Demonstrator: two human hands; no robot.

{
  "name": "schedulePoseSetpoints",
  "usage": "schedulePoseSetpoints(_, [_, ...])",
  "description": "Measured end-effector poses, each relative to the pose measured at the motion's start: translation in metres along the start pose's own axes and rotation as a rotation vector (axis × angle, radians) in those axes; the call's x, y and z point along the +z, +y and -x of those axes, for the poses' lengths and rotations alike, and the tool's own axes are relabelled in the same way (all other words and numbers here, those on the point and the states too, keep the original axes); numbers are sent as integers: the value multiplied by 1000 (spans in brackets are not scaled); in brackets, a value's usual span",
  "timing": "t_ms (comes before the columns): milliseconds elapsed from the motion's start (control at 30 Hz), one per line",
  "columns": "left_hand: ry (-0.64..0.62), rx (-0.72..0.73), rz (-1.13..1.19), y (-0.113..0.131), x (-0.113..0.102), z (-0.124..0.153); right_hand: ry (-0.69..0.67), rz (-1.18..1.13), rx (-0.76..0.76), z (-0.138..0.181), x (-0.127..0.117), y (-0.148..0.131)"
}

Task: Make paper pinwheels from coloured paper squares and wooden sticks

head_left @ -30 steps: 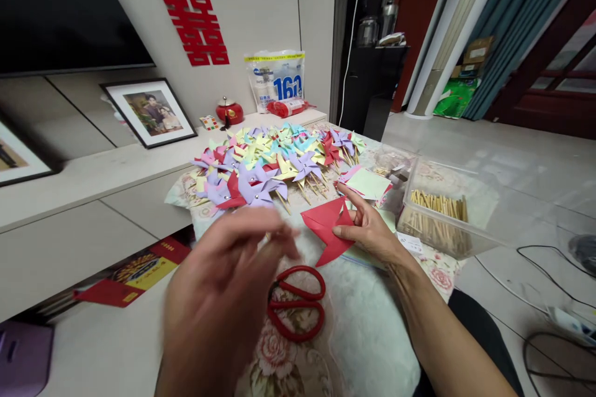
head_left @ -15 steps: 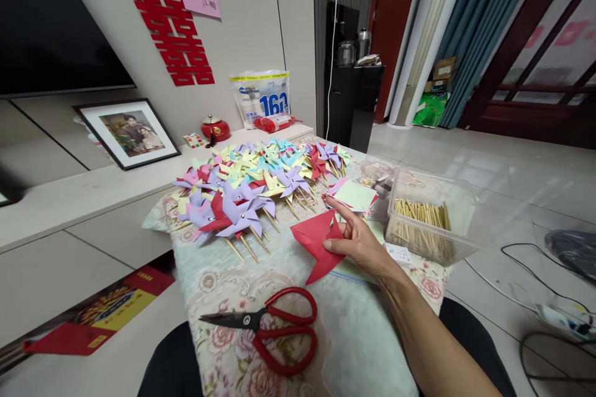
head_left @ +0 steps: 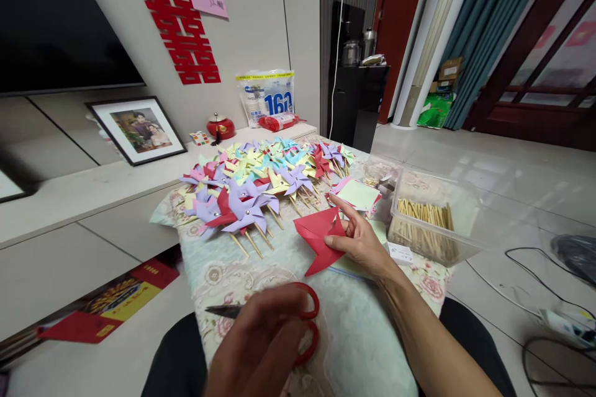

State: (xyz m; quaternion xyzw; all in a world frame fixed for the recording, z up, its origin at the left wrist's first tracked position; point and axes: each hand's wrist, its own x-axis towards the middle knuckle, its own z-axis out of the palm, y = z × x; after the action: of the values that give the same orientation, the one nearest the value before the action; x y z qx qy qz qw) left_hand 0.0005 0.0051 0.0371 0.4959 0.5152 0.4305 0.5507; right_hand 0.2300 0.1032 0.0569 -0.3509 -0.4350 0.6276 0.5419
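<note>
My right hand (head_left: 361, 240) grips a piece of red paper (head_left: 311, 228) above the cloth, thumb on top and index finger stretched out beyond it. The paper is cut and partly folded, with pointed corners. Below it, my left hand (head_left: 265, 344) is smeared by motion over the red-handled scissors (head_left: 224, 310), which lie on the cloth. Part of the blades and handle loops shows around the hand; whether its fingers touch the scissors I cannot tell. Behind the paper lie many finished paper pinwheels (head_left: 249, 211) on sticks, in purple, red, yellow and blue.
A flowered tablecloth (head_left: 363, 329) covers the table. At the right stands a clear plastic box (head_left: 419, 243) of wooden sticks, with a small white box (head_left: 399, 253) beside it. Square paper sheets (head_left: 359, 195) are stacked behind my right hand. A framed photo (head_left: 139, 130) leans on the cabinet.
My left hand has come into view from below and now covers much of the scissors. My right hand still holds the red paper in nearly the same place. The view has shifted slightly.
</note>
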Motion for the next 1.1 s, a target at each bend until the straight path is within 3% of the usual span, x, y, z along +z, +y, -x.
schedulePoseSetpoints(100, [180,-101,120,20,39,-35,30,36,-39,1,4,1])
schedulePoseSetpoints(200, [134,-54,241,27,65,-63,30,64,-61,1,5,3])
schedulePoseSetpoints(300, [20,-22,376,28,76,-77,17,95,-70,0,5,4])
schedulePoseSetpoints(800, [97,-25,594,6,67,-90,10,167,0,-5,-6,17])
schedulePoseSetpoints(1100, [131,-83,780,13,62,-93,-7,441,-293,-5,-20,8])
